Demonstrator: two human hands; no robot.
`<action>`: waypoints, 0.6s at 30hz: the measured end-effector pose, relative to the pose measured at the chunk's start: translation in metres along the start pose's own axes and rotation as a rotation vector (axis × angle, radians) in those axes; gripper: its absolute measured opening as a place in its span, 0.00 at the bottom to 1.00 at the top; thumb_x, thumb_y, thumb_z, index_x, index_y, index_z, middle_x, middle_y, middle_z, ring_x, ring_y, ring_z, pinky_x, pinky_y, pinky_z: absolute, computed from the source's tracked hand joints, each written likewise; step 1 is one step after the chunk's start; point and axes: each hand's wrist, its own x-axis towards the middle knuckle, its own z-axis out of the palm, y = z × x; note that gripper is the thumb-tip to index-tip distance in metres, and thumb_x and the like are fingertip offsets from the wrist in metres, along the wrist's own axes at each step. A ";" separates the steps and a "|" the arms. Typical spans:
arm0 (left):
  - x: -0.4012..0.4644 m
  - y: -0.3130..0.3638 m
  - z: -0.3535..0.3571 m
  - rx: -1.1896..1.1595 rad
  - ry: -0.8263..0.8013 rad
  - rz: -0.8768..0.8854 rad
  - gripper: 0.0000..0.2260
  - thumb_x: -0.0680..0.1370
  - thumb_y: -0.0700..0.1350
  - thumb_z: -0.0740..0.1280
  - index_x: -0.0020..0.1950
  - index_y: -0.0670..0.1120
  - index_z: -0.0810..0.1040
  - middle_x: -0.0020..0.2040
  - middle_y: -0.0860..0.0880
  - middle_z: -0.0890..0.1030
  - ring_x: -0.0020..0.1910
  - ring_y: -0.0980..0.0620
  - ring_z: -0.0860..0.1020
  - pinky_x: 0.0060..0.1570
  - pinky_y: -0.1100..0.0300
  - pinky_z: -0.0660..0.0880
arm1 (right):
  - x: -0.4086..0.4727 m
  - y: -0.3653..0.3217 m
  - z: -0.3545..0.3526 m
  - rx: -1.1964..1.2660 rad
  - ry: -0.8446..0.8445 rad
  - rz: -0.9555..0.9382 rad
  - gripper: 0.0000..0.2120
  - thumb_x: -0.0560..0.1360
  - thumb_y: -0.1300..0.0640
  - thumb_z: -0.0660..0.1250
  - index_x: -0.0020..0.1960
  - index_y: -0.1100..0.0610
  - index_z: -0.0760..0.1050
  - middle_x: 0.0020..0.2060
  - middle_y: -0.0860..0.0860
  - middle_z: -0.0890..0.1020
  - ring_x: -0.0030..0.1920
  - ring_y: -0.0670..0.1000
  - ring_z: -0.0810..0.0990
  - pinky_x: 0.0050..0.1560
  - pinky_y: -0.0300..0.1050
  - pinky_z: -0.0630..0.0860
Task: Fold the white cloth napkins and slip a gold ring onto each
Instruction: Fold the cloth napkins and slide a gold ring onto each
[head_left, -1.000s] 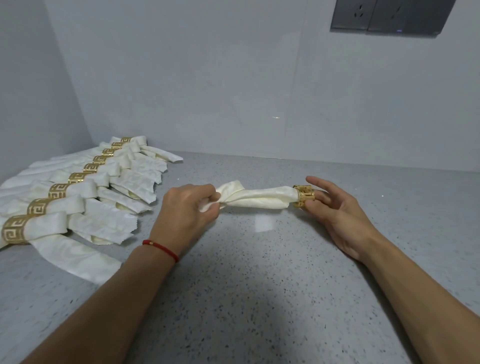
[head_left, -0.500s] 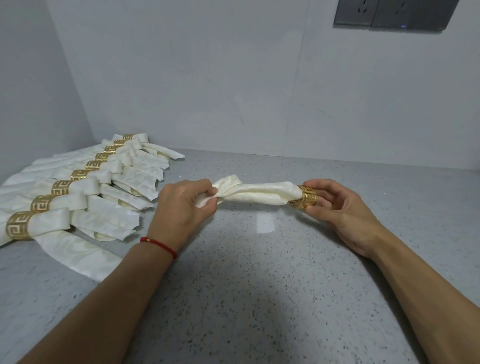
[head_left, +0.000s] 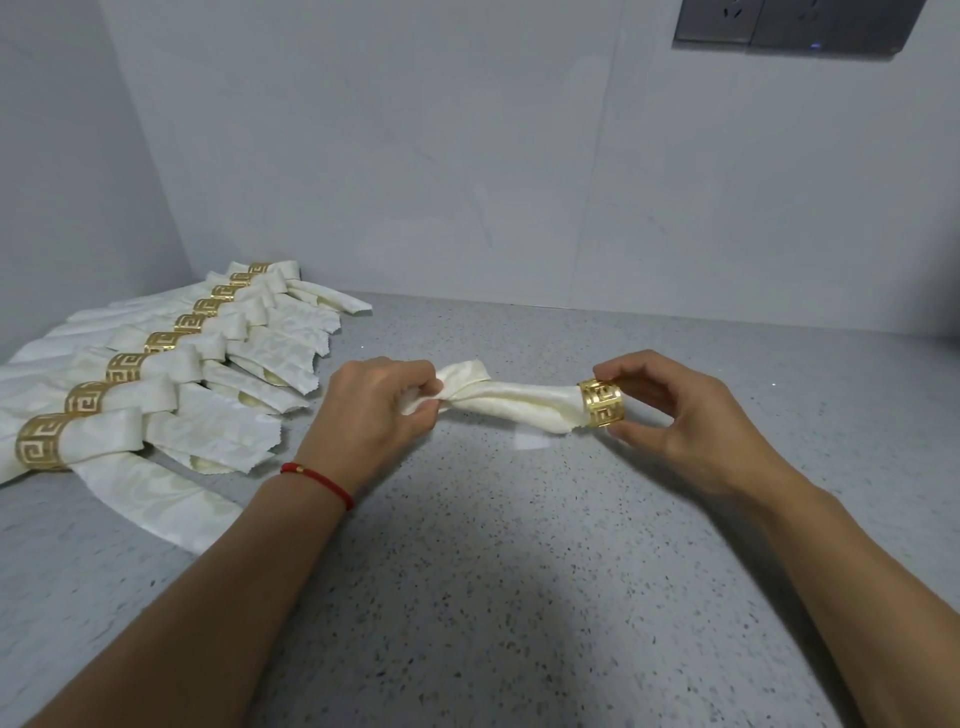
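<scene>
Stretching above the speckled grey stone surface (head_left: 519, 597), a rolled white cloth napkin (head_left: 514, 402) is being pinched by the left hand (head_left: 374, 410) while the right hand (head_left: 675, 415) is gripping a gold fretwork ring (head_left: 601, 402) on its end. Ringed napkins (head_left: 171, 384) are lying leftward beside pale grey walls (head_left: 415, 156).

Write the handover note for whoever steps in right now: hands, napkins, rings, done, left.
Left hand pinches the gathered end of the folded napkin, held above the counter.
Right hand grips the gold ring, seated only on the napkin's right end.
Done: a row of ringed napkins lies at the left.
Left: slide this ring toward the middle, then lay the napkin with the row.
</scene>
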 end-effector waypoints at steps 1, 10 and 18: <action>0.000 -0.001 0.000 -0.015 0.005 0.004 0.04 0.70 0.40 0.78 0.42 0.47 0.85 0.33 0.51 0.81 0.30 0.53 0.75 0.33 0.60 0.72 | 0.001 -0.001 0.002 -0.010 -0.001 -0.009 0.24 0.71 0.66 0.78 0.61 0.47 0.79 0.58 0.39 0.84 0.64 0.38 0.80 0.73 0.49 0.72; -0.001 -0.004 0.002 -0.188 0.119 -0.032 0.05 0.70 0.43 0.77 0.45 0.45 0.86 0.35 0.50 0.83 0.29 0.51 0.77 0.31 0.57 0.74 | -0.001 -0.005 0.003 -0.015 0.008 -0.008 0.23 0.72 0.65 0.78 0.60 0.45 0.77 0.60 0.38 0.83 0.65 0.38 0.78 0.72 0.51 0.73; -0.002 -0.004 0.004 -0.269 0.137 -0.105 0.05 0.71 0.40 0.78 0.44 0.47 0.86 0.35 0.47 0.84 0.32 0.46 0.79 0.31 0.49 0.76 | 0.000 -0.007 0.003 -0.079 0.037 -0.043 0.23 0.72 0.63 0.78 0.59 0.44 0.75 0.62 0.37 0.82 0.63 0.37 0.79 0.70 0.50 0.76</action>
